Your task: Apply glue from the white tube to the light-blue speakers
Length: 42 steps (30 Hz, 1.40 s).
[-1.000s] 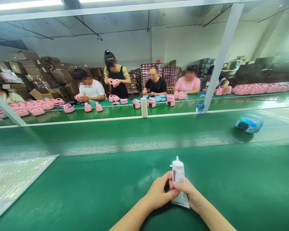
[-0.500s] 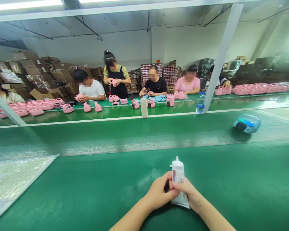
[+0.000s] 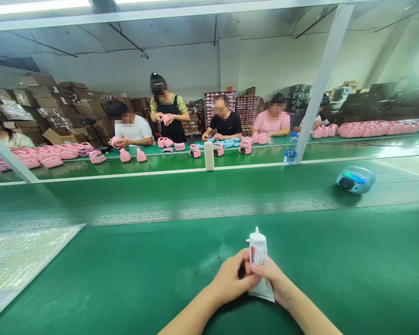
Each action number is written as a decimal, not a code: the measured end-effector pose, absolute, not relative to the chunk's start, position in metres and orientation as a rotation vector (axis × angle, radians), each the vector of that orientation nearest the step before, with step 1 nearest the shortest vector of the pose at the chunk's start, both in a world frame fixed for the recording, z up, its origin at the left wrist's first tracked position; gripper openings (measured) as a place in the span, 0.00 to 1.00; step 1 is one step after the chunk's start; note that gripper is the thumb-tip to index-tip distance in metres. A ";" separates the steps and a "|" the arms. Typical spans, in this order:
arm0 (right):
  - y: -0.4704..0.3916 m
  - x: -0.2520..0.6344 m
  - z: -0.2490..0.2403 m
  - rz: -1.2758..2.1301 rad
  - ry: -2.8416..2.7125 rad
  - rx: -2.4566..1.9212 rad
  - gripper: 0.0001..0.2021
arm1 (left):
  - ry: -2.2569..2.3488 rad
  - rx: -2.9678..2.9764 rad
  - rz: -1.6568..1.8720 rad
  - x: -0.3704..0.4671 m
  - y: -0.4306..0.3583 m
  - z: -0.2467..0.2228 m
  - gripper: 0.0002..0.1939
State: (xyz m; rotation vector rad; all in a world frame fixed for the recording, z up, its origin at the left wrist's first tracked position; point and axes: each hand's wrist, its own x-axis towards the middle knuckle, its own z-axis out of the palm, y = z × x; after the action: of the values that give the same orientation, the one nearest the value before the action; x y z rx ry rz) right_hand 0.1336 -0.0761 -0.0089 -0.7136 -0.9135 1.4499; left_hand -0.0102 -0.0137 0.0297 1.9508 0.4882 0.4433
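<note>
A white glue tube (image 3: 259,253) with a pointed nozzle stands upright on the green bench (image 3: 132,274), close to me. My right hand (image 3: 278,282) grips the tube's lower body. My left hand (image 3: 232,279) meets it from the left, fingers pinched against the tube around a small dark part that I cannot make out. A blue device (image 3: 355,179) lies on the green conveyor belt (image 3: 195,193) to the far right.
A clear plastic sheet (image 3: 17,260) lies at the left edge. A white bottle (image 3: 208,156) and a water bottle (image 3: 290,148) stand past the belt. Across it, several people handle pink parts (image 3: 52,159). Slanted white posts (image 3: 321,81) rise from the line.
The blue device has drifted left along the belt. The pink parts on the far belt have also shifted slightly left. My hands and the tube have stayed put.
</note>
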 end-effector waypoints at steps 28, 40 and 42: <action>-0.076 0.132 -0.007 1.443 -0.919 -0.717 0.17 | 0.499 1.955 0.428 -0.010 -0.014 0.032 0.24; -0.077 0.132 -0.007 1.438 -0.935 -0.708 0.15 | 0.507 1.944 0.422 -0.010 -0.014 0.031 0.22; -0.077 0.132 -0.007 1.436 -0.932 -0.704 0.15 | 0.503 1.940 0.424 -0.011 -0.014 0.032 0.22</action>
State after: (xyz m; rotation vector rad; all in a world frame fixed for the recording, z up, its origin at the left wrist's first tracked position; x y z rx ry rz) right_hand 0.1319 -0.0766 -0.0065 -0.7036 -0.9316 1.4361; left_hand -0.0107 -0.0138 0.0318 1.9400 0.5026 0.4238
